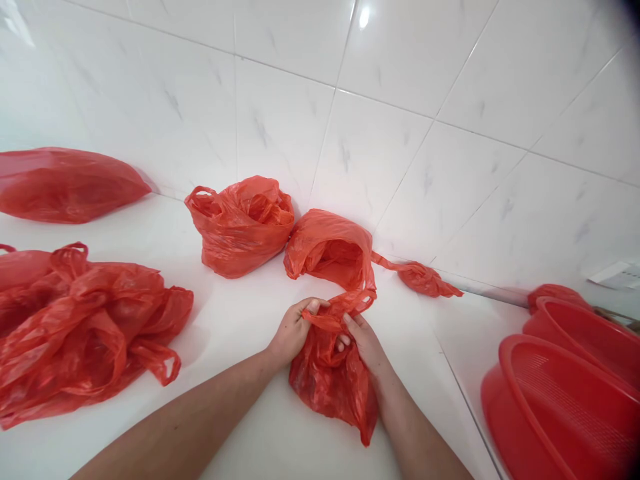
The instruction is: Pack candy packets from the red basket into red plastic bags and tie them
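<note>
- My left hand (293, 333) pinched the bag (320, 383) near its top, thumb laid over one end of a stretched strip (325, 321).
- My right hand (367, 343) grasped the same bag at the other side, thumb by the strip's end and some fingertips showing just below it.
- The bag hung limp and creased between my forearms, in front of me, over the white table (230, 320); whether its lower end touched the surface, I could not tell.
- A loop (367, 301) stood just beyond my fingers, close under the mouth of the gaping bag (335, 233); I could not tell which of the two it belonged to.
- The gaping bag lay against the wall (280, 120), its mouth toward me, with the upright bag (245, 233) beside it on the left and the twisted bag (425, 279) on the right.
- Further left lay the heap (90, 327), crumpled, and a bulging bag (70, 190) behind it; baskets (500, 413) stood far right.
- The step in hand, I judged, was working at the bag's top, the strip drawn fairly taut between my thumbs.
- The next move, to my mind, called for light fingertips: the thin film could tear under a hard pull.
</note>
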Available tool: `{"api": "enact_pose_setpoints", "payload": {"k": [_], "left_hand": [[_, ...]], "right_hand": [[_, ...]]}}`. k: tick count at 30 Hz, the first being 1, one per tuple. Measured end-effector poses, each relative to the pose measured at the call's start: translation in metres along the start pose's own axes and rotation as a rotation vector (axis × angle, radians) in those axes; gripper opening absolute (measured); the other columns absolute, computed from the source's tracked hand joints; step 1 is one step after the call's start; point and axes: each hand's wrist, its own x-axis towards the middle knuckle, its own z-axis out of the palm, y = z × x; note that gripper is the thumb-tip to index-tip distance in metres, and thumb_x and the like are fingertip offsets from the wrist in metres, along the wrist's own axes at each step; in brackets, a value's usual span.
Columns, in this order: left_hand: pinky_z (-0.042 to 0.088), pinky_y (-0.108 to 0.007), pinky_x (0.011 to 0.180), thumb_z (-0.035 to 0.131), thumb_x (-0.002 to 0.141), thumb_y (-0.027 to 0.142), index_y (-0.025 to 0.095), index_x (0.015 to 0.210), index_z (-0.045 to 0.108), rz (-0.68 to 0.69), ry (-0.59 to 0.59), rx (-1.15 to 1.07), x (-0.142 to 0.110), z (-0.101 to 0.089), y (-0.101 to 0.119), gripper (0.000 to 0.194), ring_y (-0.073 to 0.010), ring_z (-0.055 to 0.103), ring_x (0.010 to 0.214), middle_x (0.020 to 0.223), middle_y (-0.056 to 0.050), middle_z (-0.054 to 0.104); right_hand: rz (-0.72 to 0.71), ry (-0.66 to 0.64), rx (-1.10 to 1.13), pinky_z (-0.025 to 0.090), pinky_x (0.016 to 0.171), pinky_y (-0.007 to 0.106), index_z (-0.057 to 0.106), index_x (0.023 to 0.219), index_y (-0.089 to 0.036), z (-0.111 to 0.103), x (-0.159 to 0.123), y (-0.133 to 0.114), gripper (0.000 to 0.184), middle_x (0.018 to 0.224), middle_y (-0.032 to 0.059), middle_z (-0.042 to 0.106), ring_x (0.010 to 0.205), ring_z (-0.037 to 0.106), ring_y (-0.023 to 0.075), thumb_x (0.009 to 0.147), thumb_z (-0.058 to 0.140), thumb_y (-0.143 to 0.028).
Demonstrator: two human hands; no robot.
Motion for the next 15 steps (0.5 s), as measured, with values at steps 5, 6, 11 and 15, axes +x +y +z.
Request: {"api": "enact_pose_setpoints", "payload": {"k": [5,6,11,15], "left_hand": [[0.051,-0.033,0.064,0.054,0.083,0.050,0.020,0.098,0.056,-0.071,0.031,-0.143,0.007,-0.007,0.000,0.033,-0.0198,0.065,0.060,0.072,-0.003,0.069],[0.051,-0.033,0.064,0.056,0.083,0.048,0.020,0.099,0.056,-0.079,0.040,-0.165,0.008,-0.008,0.001,0.033,-0.0198,0.066,0.061,0.074,-0.003,0.070],[0.051,-0.039,0.069,0.054,0.084,0.038,0.017,0.114,0.055,-0.156,-0.137,-0.321,0.007,-0.005,0.008,0.036,-0.0247,0.068,0.067,0.076,-0.009,0.071],[0.051,-0.041,0.073,0.058,0.076,0.020,0.015,0.111,0.058,-0.246,-0.221,-0.409,0.006,-0.006,0.009,0.035,-0.0272,0.069,0.072,0.079,-0.011,0.071]], "right_hand": [[-0.067,-0.115,0.007,0.039,0.049,0.019,0.048,0.118,-0.024,-0.004,-0.002,-0.001,0.055,0.058,-0.0075,0.054,0.047,0.051,0.0077,0.071,0.074,-0.037],[-0.066,-0.122,-0.012,0.039,0.049,0.019,0.047,0.120,-0.025,-0.005,-0.002,-0.001,0.055,0.060,-0.0073,0.054,0.047,0.052,0.0081,0.073,0.072,-0.037],[-0.035,-0.096,-0.033,0.040,0.047,0.021,0.048,0.119,-0.027,-0.010,-0.001,0.000,0.047,0.061,-0.0063,0.058,0.046,0.053,0.0095,0.078,0.068,-0.037],[-0.007,-0.081,-0.039,0.038,0.047,0.021,0.061,0.075,-0.018,-0.009,-0.002,-0.003,0.023,0.056,-0.0029,0.056,0.044,0.048,0.0079,0.077,0.067,-0.040]]}}
